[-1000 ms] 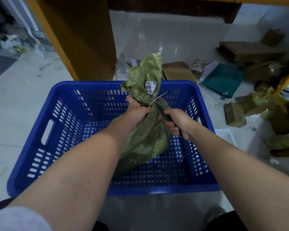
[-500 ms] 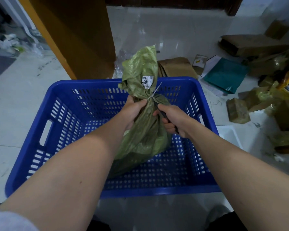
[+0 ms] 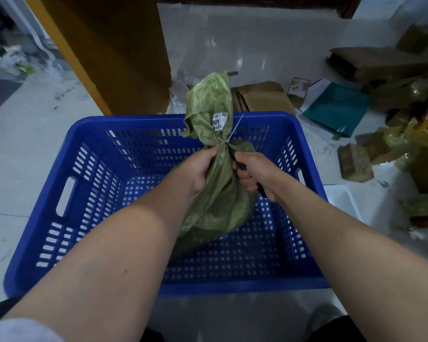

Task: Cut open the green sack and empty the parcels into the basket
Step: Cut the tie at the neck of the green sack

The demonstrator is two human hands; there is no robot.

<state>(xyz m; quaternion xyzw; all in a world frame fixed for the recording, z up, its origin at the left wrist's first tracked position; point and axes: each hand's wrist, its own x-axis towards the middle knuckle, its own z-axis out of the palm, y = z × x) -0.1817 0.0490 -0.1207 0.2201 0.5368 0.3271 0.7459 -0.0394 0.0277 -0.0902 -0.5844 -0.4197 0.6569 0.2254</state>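
A green woven sack (image 3: 219,201) stands upright inside the blue perforated plastic basket (image 3: 89,183). Its neck is cinched by a white zip tie (image 3: 234,130), with a white label just above. My left hand (image 3: 199,169) grips the sack's neck from the left, just under the tie. My right hand (image 3: 253,172) is closed on a black-handled cutting tool (image 3: 260,190), its front end pressed against the neck at the tie. The blade is hidden by the sack and my fingers. The sack's contents are not visible.
An orange-brown wooden cabinet (image 3: 109,53) stands behind the basket's left. Flattened cardboard (image 3: 260,97), a teal mailer (image 3: 336,107), brown parcels (image 3: 355,161) and green sacks litter the tiled floor on the right. A white tray (image 3: 341,201) sits beside the basket's right wall.
My right hand has moved up and left, bringing the tool from below the tie against the sack's neck. The left hand keeps its grip; the sack top shifted slightly.
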